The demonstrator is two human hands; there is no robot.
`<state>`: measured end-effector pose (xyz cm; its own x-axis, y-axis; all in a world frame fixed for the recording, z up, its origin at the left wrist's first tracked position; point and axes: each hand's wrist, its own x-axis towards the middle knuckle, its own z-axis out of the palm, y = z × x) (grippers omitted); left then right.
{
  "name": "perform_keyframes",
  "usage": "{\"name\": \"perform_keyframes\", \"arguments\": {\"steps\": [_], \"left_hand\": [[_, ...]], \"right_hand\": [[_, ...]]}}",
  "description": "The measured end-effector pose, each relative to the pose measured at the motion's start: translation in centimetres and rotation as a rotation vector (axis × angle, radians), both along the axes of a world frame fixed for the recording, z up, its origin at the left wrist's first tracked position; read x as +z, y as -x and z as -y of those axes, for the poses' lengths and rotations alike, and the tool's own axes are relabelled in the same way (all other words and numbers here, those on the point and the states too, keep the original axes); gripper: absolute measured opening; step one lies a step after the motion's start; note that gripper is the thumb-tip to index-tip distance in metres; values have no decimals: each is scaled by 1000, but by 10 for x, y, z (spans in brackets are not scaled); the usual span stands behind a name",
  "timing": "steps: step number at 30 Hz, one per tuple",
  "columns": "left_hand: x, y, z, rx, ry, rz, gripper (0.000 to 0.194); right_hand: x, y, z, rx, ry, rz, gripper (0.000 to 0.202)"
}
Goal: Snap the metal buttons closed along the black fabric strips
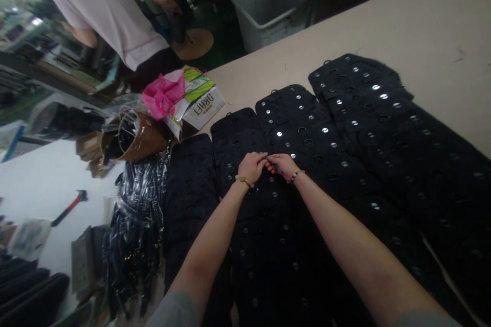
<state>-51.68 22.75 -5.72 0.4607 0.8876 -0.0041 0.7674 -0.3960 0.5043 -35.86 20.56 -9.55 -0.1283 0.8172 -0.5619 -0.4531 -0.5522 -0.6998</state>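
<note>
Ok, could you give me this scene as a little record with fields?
Hands: left hand and right hand, fingertips meeting
Held: small dark pieces in the right; left's grip unclear
Beneath: black fabric panels, many with shiny discs
To the left: brown container, pink bundle, "DRAFT" box, hammer
Beyond the table: person, grey bin

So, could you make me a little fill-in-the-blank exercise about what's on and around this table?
The left hand and right hand meet above fabric pieces coloured ____.
Besides black, the hammer has a handle coloured ____.
The large word printed on the box is ____.
The bag-like cloth beside the box is bright ____.

Missing words: black; red; DRAFT; pink.
</note>
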Motion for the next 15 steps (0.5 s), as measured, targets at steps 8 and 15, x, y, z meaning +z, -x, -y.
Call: {"name": "perform_keyframes", "arguments": {"steps": [8, 15], "left_hand": [[-6, -12, -39, 235, 122, 38, 17], [-20, 1, -82, 349, 229, -54, 15]], "right_hand": [[-2, -2, 3, -61, -8, -125, 9], [-6, 0, 3, -67, -17, -103, 18]]}}
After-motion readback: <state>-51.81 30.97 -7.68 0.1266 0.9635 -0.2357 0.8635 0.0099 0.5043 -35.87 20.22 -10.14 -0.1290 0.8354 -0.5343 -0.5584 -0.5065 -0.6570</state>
